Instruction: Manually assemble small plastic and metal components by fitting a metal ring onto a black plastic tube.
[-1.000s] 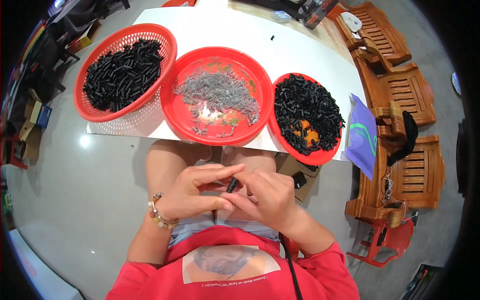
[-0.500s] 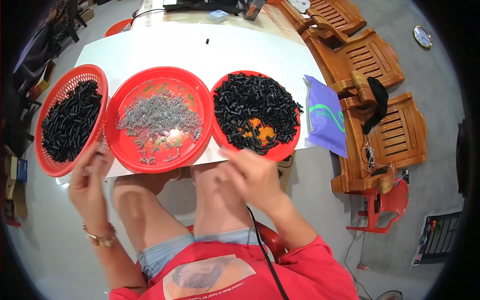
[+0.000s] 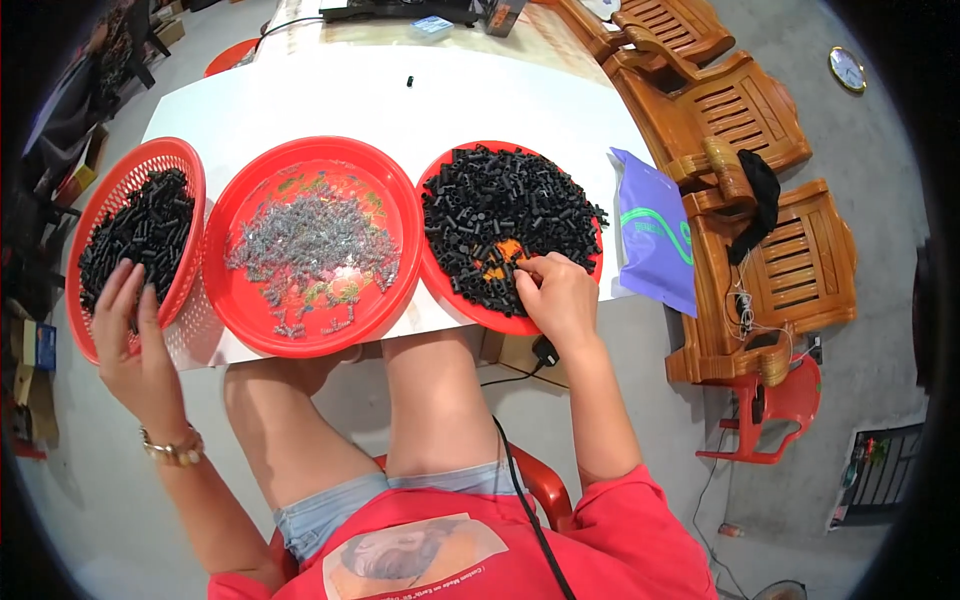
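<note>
My left hand (image 3: 135, 335) is at the near right side of a red perforated basket (image 3: 190, 160), fingers stretched and apart, with nothing visible in them. Short black cylindrical pieces (image 3: 135, 225) fill that basket, which tilts toward the right. My right hand (image 3: 562, 298) reaches over the near edge of a red tray (image 3: 440, 278), thumb and index fingertip drawn together among more black cylindrical pieces (image 3: 510, 205). Whatever lies between those fingertips is too small to make out. Between the two containers sits a round red tray (image 3: 310, 345) holding a heap of small silvery metal springs (image 3: 310, 240).
One loose black piece (image 3: 410, 82) lies on the white tabletop (image 3: 330, 90) behind the trays. A purple packet (image 3: 655, 235) rests at the table's right edge. Wooden chairs (image 3: 735, 100) stand to the right. A black cable (image 3: 525, 510) runs down over my lap.
My left hand has moved left and spread its fingers at the basket. My right hand has gone forward and right from the tray's front edge into the black pieces.
</note>
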`<act>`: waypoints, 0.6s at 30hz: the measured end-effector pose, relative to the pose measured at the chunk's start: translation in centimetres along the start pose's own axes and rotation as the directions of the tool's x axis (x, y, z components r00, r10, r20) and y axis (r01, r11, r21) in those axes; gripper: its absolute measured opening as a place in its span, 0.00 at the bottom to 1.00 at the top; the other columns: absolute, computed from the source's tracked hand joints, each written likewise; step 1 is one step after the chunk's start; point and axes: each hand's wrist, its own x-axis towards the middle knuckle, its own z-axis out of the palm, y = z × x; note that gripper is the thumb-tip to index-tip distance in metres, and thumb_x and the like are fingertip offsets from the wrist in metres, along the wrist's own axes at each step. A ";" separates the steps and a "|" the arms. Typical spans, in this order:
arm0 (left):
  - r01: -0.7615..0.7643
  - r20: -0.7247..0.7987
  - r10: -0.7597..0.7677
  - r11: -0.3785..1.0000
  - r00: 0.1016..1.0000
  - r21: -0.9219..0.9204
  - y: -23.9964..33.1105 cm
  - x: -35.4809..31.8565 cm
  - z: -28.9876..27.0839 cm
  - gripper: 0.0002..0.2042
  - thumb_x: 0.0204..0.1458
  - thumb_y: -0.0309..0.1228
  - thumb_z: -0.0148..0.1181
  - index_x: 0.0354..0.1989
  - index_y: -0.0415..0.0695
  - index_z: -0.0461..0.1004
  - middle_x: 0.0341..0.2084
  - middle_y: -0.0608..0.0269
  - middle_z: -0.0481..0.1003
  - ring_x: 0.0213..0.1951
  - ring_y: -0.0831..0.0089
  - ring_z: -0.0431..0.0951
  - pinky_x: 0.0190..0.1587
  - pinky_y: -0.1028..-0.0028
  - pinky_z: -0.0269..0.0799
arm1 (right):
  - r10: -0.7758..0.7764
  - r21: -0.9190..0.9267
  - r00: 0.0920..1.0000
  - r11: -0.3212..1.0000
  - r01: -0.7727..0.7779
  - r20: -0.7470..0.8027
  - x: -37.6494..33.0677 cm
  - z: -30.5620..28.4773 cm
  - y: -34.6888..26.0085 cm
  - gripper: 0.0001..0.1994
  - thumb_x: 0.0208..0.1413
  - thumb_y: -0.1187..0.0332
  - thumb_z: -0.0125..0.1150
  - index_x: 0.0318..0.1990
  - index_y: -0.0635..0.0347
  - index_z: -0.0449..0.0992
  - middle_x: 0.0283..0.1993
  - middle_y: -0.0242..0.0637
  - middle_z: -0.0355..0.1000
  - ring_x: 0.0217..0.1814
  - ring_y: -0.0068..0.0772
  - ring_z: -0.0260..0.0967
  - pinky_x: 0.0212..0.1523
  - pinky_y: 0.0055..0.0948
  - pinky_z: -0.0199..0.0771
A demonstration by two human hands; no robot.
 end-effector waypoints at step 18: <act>0.963 0.958 0.119 0.040 0.260 -0.266 10.0 -9.3 3.4 0.07 0.56 0.27 0.56 0.41 0.39 0.73 0.28 0.67 0.76 0.26 0.85 0.73 0.29 0.85 0.70 | -0.666 0.619 0.730 0.640 0.454 0.153 -4.3 -3.4 -10.3 0.08 0.41 0.75 0.63 0.32 0.61 0.77 0.25 0.34 0.69 0.19 0.27 0.68 0.18 0.24 0.65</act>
